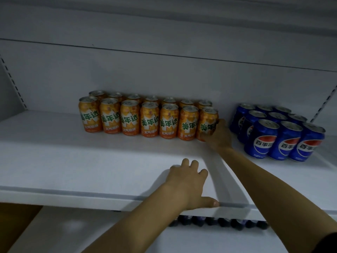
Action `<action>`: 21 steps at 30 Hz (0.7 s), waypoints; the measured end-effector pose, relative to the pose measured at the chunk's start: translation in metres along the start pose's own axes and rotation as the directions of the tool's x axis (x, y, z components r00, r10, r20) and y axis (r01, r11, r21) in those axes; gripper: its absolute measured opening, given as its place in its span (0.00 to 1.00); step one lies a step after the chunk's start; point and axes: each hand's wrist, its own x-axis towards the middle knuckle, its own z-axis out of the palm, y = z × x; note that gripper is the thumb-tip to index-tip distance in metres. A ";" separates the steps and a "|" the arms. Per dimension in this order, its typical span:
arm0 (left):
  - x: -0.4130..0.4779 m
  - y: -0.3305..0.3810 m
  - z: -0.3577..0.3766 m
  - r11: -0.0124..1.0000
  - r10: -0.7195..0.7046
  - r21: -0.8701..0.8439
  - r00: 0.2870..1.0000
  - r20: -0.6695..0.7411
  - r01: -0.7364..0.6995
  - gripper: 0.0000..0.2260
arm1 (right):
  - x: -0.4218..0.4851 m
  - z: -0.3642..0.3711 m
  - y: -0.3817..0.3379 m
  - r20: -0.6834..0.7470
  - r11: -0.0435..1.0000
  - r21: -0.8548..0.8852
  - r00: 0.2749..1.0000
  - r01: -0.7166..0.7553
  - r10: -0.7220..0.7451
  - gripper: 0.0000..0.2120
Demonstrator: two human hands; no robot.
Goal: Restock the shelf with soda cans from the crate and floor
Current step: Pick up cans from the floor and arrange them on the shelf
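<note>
Two rows of orange soda cans point(147, 121) stand upright on the white shelf point(54, 152), toward its back. My right hand point(219, 136) reaches in and wraps the rightmost front orange can point(207, 123), which stands at the end of the front row. My left hand point(187, 181) lies flat on the shelf's front edge, fingers spread, thumb over the lip, holding nothing. A block of blue cola cans point(284, 136) stands to the right of my right arm.
The shelf's back wall point(164, 73) rises behind the cans. Slotted uprights point(11, 77) run at both sides. Below the front lip, a row of dark can tops point(218, 222) shows on the lower shelf. Bare shelf surface lies left of and in front of the orange cans.
</note>
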 end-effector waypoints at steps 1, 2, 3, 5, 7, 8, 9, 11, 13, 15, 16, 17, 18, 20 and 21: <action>0.000 0.000 0.000 1.000 -0.005 0.003 1.000 0.004 0.005 0.35 | 0.001 0.000 0.000 0.005 1.000 -0.007 1.000 0.002 -0.002 0.34; 0.000 0.000 0.000 1.000 -0.008 0.005 1.000 0.007 0.008 0.35 | 0.001 0.001 -0.001 0.009 1.000 -0.013 1.000 0.002 -0.002 0.34; 0.000 0.001 0.000 1.000 -0.009 0.004 1.000 0.009 0.009 0.36 | 0.001 0.001 -0.002 0.011 1.000 -0.014 1.000 -0.001 0.001 0.34; 0.002 0.000 0.000 1.000 -0.005 -0.008 1.000 0.010 0.005 0.36 | 0.001 0.001 -0.003 0.025 1.000 -0.010 0.999 -0.022 0.022 0.34; 0.002 -0.003 -0.002 1.000 0.014 -0.028 1.000 0.016 -0.014 0.36 | 0.001 -0.005 -0.006 0.070 0.998 -0.040 0.996 -0.057 0.060 0.38; 0.002 -0.006 -0.004 0.999 0.032 -0.033 0.999 0.022 -0.031 0.36 | 0.001 -0.011 -0.009 0.102 0.993 -0.089 0.991 -0.081 0.090 0.42; 0.003 -0.009 -0.007 0.998 0.051 -0.035 0.998 0.032 -0.050 0.35 | 0.001 -0.018 -0.013 0.140 0.982 -0.159 0.983 -0.100 0.122 0.45; 0.005 -0.015 -0.015 0.996 0.083 -0.028 0.994 0.070 -0.081 0.34 | 0.000 -0.038 -0.021 0.218 0.941 -0.330 0.964 -0.075 0.153 0.47; 0.012 -0.019 -0.024 0.993 0.111 0.020 0.989 0.093 -0.114 0.33 | -0.008 -0.066 -0.031 0.265 0.887 -0.461 0.952 -0.012 0.151 0.41; 0.025 -0.017 -0.037 0.984 0.153 0.084 0.988 0.033 -0.155 0.33 | -0.023 -0.098 -0.037 0.243 0.828 -0.560 0.958 0.011 0.151 0.36; 0.033 -0.013 -0.045 0.979 0.174 0.111 0.984 -0.025 -0.171 0.32 | -0.032 -0.114 -0.038 0.217 0.802 -0.598 0.962 -0.002 0.164 0.34; 0.042 -0.006 -0.053 0.975 0.193 0.124 0.978 -0.084 -0.182 0.32 | -0.042 -0.131 -0.035 0.185 0.776 -0.630 0.967 -0.023 0.178 0.33; 0.049 0.005 -0.061 0.974 0.209 0.119 0.969 -0.132 -0.194 0.31 | -0.052 -0.148 -0.030 0.151 0.751 -0.660 0.971 -0.040 0.184 0.32; 0.061 0.033 -0.071 0.966 0.257 0.084 0.948 -0.191 -0.245 0.30 | -0.075 -0.181 -0.014 0.111 0.708 -0.705 0.979 -0.042 0.169 0.31; 0.067 0.050 -0.072 0.956 0.293 0.067 0.934 -0.205 -0.285 0.29 | -0.087 -0.199 -0.003 0.096 0.688 -0.724 0.979 -0.056 0.180 0.31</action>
